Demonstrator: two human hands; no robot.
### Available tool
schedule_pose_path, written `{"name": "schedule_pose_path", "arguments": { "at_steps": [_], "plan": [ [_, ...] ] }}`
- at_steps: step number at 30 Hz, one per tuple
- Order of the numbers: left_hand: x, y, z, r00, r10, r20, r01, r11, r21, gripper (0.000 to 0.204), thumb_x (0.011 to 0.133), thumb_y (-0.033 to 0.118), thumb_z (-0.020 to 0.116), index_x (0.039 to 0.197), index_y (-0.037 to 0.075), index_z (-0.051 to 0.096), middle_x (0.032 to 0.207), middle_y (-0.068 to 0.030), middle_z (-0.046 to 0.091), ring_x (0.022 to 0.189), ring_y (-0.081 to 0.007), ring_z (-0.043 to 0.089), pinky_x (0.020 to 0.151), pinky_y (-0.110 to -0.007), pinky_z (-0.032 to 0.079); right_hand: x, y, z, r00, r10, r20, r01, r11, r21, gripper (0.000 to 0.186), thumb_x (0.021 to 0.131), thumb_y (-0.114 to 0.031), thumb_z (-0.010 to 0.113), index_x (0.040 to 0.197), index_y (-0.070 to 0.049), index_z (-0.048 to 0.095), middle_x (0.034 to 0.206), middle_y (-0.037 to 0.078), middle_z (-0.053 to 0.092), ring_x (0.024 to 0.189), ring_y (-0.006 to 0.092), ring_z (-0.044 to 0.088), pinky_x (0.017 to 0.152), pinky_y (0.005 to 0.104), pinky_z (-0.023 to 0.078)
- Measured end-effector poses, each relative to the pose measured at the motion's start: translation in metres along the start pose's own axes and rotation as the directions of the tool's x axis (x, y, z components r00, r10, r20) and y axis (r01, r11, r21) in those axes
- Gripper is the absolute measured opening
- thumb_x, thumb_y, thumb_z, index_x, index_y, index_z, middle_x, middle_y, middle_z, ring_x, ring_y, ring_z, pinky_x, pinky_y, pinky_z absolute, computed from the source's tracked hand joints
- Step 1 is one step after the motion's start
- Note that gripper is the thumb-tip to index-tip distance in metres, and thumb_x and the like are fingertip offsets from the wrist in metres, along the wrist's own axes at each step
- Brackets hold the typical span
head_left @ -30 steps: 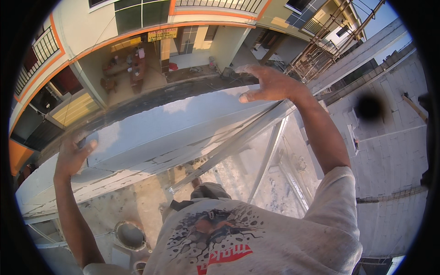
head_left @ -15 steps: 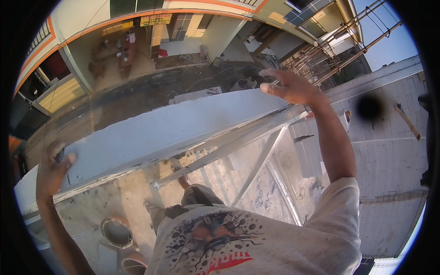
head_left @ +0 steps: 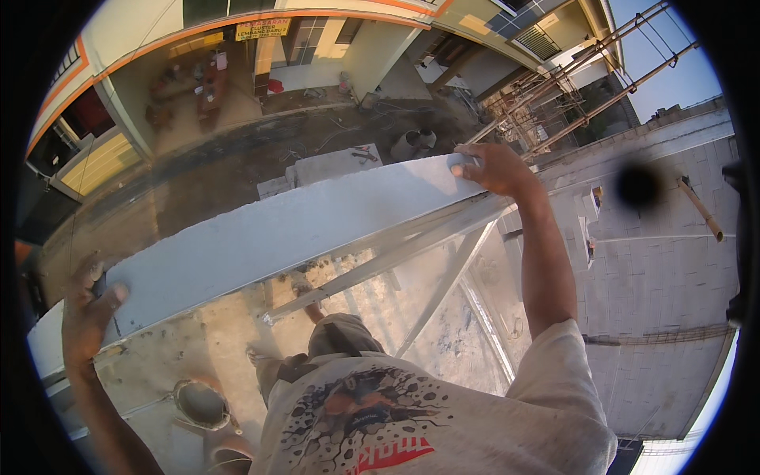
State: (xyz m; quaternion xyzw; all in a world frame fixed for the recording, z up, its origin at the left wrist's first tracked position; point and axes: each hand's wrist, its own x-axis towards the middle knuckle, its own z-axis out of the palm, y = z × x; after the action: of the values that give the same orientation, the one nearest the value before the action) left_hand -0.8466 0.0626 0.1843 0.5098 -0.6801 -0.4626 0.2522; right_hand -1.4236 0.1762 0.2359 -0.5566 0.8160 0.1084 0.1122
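Observation:
A long pale slab [head_left: 293, 226], flat and smooth on top, stretches from my left side to the far right. At its left end my left hand [head_left: 89, 313] grips it, thumb on the top face and fingers over the far edge. A narrow joint beside that thumb parts the slab from another pale piece [head_left: 49, 340] further left. My right hand [head_left: 497, 170] is closed on the slab's right end, thumb on top and fingers bent over the far edge. What lies under the slab is mostly hidden.
Metal braces [head_left: 447, 277] slope below the slab. Round mortar buckets [head_left: 200, 402] stand on the floor at lower left. To the right is a grey block wall [head_left: 657, 293]. Beyond lie a lower street [head_left: 198, 178], house fronts and bamboo scaffolding [head_left: 586, 83].
My right hand was raised with spread fingers; it has come down and left and closed on the slab's right end. My left hand keeps its grip. The slab's near face shows less now.

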Motion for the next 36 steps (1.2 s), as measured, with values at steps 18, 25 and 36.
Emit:
{"name": "schedule_pose_path", "arguments": {
  "at_steps": [18, 25, 36],
  "plan": [
    [0.004, 0.007, -0.022, 0.974, -0.024, 0.224, -0.013, 0.987, 0.160, 0.055, 0.074, 0.048, 0.077, 0.106, 0.004, 0.070, 0.092, -0.0116, 0.071, 0.085, -0.0213, 0.065, 0.078, -0.032, 0.049, -0.020, -0.070, 0.005, 0.808, -0.040, -0.587, 0.362, 0.820, 0.443, 0.038, 0.090, -0.031, 0.063, 0.108, 0.003, 0.064, 0.093, 0.016, 0.066, 0.087, 0.0254, 0.063, 0.081, 0.0335, 0.049],
    [0.007, -0.001, -0.021, 0.992, -0.007, 0.130, -0.043, 0.925, 0.377, 0.062, 0.074, 0.049, 0.077, 0.109, -0.002, 0.067, 0.094, -0.0146, 0.070, 0.088, -0.0222, 0.065, 0.083, -0.032, 0.049, -0.046, -0.192, -0.002, 0.696, 0.142, -0.704, 0.675, -0.461, 0.575, 0.047, 0.097, -0.042, 0.050, 0.078, -0.001, 0.061, 0.048, -0.004, 0.027, 0.040, 0.0072, 0.019, 0.039, 0.0239, 0.017],
    [0.010, 0.010, -0.024, 0.980, -0.088, 0.180, -0.003, 0.893, 0.450, 0.069, 0.071, 0.051, 0.079, 0.113, -0.001, 0.065, 0.101, -0.0178, 0.068, 0.097, -0.0270, 0.064, 0.087, -0.034, 0.047, -0.052, -0.223, -0.007, 0.838, 0.192, -0.510, 0.542, -0.393, 0.743, 0.056, 0.097, -0.052, 0.043, 0.087, 0.000, 0.062, 0.051, -0.001, 0.037, 0.041, 0.0117, 0.032, 0.041, 0.0257, 0.026]
  ]
}}
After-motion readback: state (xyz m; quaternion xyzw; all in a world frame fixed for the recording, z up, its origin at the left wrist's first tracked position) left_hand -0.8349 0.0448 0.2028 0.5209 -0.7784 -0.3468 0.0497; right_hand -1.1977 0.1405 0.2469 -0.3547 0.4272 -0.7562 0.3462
